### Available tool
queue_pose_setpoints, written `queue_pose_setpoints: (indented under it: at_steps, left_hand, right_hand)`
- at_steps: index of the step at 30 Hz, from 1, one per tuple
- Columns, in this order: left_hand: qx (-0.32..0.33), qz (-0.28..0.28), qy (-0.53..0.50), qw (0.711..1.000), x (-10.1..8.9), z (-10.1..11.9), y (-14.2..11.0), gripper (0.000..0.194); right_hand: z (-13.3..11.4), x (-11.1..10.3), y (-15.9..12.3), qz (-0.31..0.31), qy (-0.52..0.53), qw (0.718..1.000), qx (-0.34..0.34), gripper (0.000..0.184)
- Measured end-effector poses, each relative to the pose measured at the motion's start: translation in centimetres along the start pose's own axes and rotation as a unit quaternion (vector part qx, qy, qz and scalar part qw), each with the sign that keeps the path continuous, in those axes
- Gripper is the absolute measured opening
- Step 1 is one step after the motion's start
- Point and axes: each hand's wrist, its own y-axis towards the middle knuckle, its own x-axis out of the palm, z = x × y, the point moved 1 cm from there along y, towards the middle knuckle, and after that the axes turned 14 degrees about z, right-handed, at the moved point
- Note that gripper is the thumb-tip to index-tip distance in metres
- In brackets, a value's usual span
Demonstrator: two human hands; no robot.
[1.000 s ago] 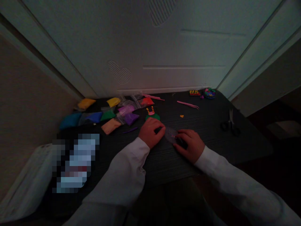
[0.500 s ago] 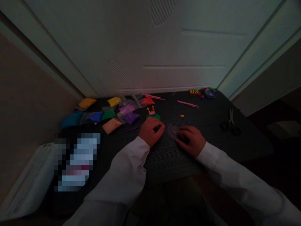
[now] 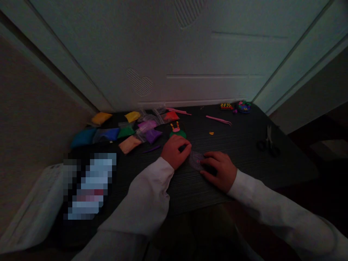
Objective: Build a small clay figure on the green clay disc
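Note:
The scene is dim. My left hand [image 3: 175, 150] and my right hand [image 3: 219, 168] rest on a dark table [image 3: 244, 152], both in white sleeves. Between them lies a small clear plastic bag [image 3: 196, 158] with something dark in it. The fingers of both hands are curled and pinch its two ends. Just beyond my left hand stands a small clay figure [image 3: 176, 131] with a green base and orange and pink parts on top.
Several small bags of coloured clay [image 3: 127, 130] lie at the back left. Pink tools [image 3: 219, 120] and small clay pieces [image 3: 236, 106] sit near the door. Scissors [image 3: 268, 143] lie at the right. A pixelated patch [image 3: 87, 186] covers the lower left.
My right hand has slid a little back and forth along the table with the clear bag; my left hand has stayed nearly in place.

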Motion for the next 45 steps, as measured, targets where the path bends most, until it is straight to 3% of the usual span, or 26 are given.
queue_pose_setpoints:
  at_steps: [4,13,23,30,39,45]
  left_hand:
    - [-0.002,-0.003,0.002,1.0,0.0,0.1,0.0,0.014]
    - [0.015,-0.002,-0.001,1.0,0.2,-0.3,-0.1,0.017]
    - [0.117,-0.134,0.009,0.984,0.8,0.4,-1.3,0.028]
    - [0.108,-0.152,0.06,0.981,0.9,1.0,-2.1,0.028]
    - [0.122,-0.168,0.149,0.967,0.8,2.9,-2.4,0.027]
    - [0.151,-0.181,0.167,0.957,1.1,3.2,-2.7,0.027]
  right_hand:
    - [1.0,0.2,0.4,0.023,-0.022,0.999,0.021,0.029]
    - [0.3,0.2,0.0,0.014,-0.014,1.0,0.007,0.029]
    - [0.5,0.0,-0.5,0.031,-0.035,0.999,-0.014,0.031]
    - [0.3,-0.6,-1.1,0.013,-0.032,0.996,-0.082,0.03]
    - [-0.1,-1.3,-0.5,-0.049,-0.043,0.995,-0.076,0.03]
    - [0.3,-0.6,-1.4,-0.023,-0.036,0.996,-0.077,0.032]
